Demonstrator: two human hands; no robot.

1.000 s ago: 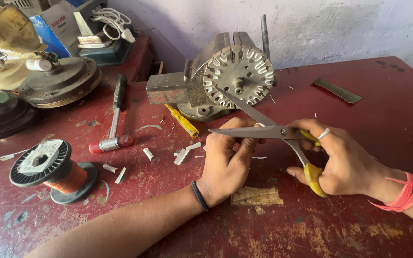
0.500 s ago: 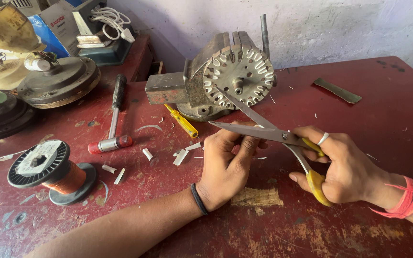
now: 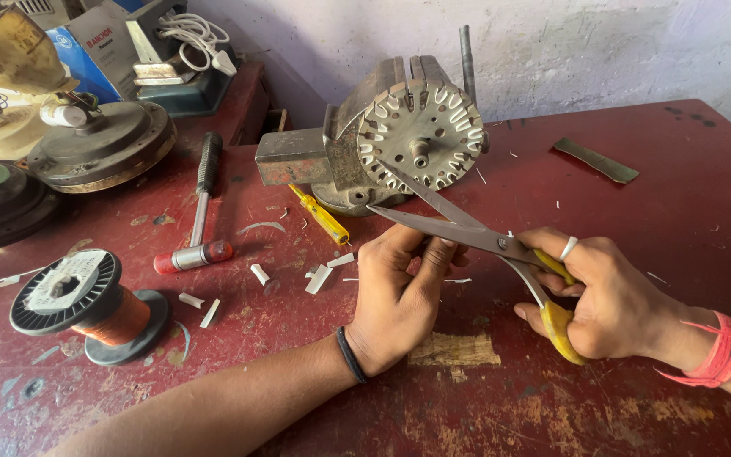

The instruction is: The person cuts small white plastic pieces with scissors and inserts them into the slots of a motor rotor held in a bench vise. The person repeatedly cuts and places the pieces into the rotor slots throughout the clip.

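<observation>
1. Right hand [image 3: 619, 305] gripping yellow-handled scissors [image 3: 501, 245], thumb and fingers through the loops, blades spread open and pointing left toward the slotted motor stator [image 3: 420, 135] clamped in the bench vise [image 3: 323, 156].
2. Left hand [image 3: 399, 296] curled just under the blades, fingertips pinched narrow around something small; too hidden to tell what, perhaps a strip of white insulation like the white scraps [image 3: 319, 278] lying on the red table [image 3: 678, 169].
3. Likely risk: nicked left fingertips [image 3: 437, 254], sitting right against the lower blade; caused by closing the blades before pulling the fingers back.
4. Likely risk: crooked or short cut, caused by a thin piece bending or slipping in so tight a pinch.
5. Possible risk: blade tips knocking the stator's slots or liners, being near its lower edge; caused by any push forward while cutting.
6. Lesser risk: left forearm sweeping loose scraps, or nudging the copper wire spool [image 3: 86, 305] and hammer [image 3: 200, 203] lying nearby, well clear for now.
</observation>
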